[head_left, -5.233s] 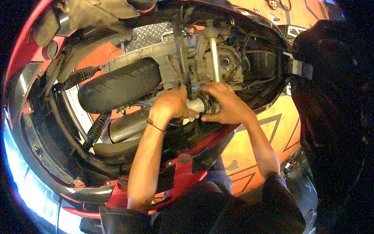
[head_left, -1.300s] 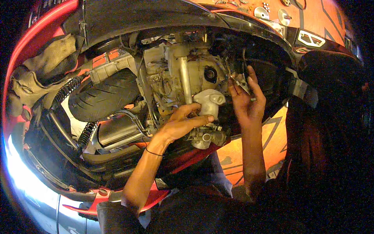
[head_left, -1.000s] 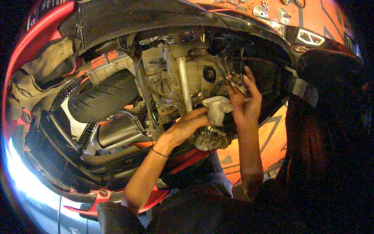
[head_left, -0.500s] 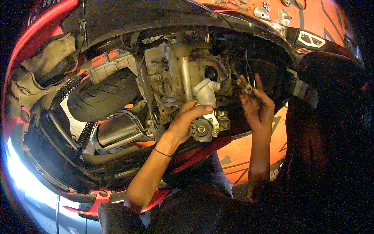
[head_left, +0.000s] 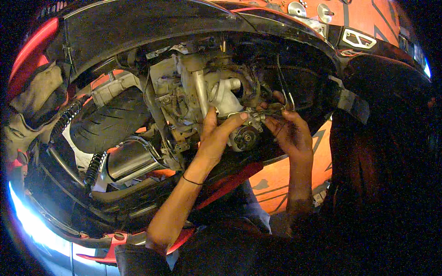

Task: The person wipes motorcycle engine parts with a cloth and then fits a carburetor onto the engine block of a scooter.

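My left hand [head_left: 214,140] is closed around a throttle body [head_left: 245,138] with a dark round wheel on its side, thumb laid across the top. A pale grey intake elbow [head_left: 228,96] rises from it, with its open neck pointing up and right. On the right of the throttle body, my right hand [head_left: 294,133] pinches the end of a thin cable [head_left: 280,73] that runs down from the dark frame. Its fingertips are close against the throttle body's side, and they partly hide the cable end.
Around my hands lies a stripped scooter: rear tyre [head_left: 113,122], silver exhaust [head_left: 131,161], coil springs [head_left: 94,170] and a metal tube [head_left: 199,92]. Black seat and body panels [head_left: 152,27] curve along the top. Round metal discs [head_left: 325,14] lie on an orange surface [head_left: 285,184] beyond.
My right hand has moved down and left with the cable end, up to the throttle body. My left hand has tilted the throttle body and raised it slightly. The whole view has shifted a little.
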The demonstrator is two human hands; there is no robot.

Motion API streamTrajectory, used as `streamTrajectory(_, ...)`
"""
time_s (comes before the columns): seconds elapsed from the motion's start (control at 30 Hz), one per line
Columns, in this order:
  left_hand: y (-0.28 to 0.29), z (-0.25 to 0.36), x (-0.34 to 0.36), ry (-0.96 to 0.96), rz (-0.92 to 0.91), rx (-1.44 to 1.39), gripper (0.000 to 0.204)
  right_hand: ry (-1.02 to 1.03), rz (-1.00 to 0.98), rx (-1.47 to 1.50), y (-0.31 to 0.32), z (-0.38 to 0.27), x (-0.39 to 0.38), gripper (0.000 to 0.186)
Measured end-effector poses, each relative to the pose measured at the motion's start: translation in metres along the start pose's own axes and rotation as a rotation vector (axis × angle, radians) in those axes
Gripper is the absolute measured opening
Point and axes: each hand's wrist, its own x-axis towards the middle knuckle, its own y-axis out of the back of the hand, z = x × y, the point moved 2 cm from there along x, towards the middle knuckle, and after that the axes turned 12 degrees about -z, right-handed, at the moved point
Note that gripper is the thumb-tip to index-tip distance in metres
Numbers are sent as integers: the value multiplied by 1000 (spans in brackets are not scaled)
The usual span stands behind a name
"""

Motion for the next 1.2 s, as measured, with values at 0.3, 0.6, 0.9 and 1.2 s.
streamTrajectory(0.3, -1, 0, -5, -103, 118, 304, 52, 11, 17, -4, 8, -3, -5, 48)
streamTrajectory(0.6, -16, 1, -10, -233, 180, 163, 45, 1, 104, -199, -5, -12, -6, 40)
streamTrajectory(0.9, -13, 17, -2, 71, 190, 75, 45, -21, 198, -1381, -20, -40, -13, 15)
streamTrajectory(1.2, 7, 17, 3, 344, -34, -90, 46, 97, 46, -1772, -15, -45, -9, 28)
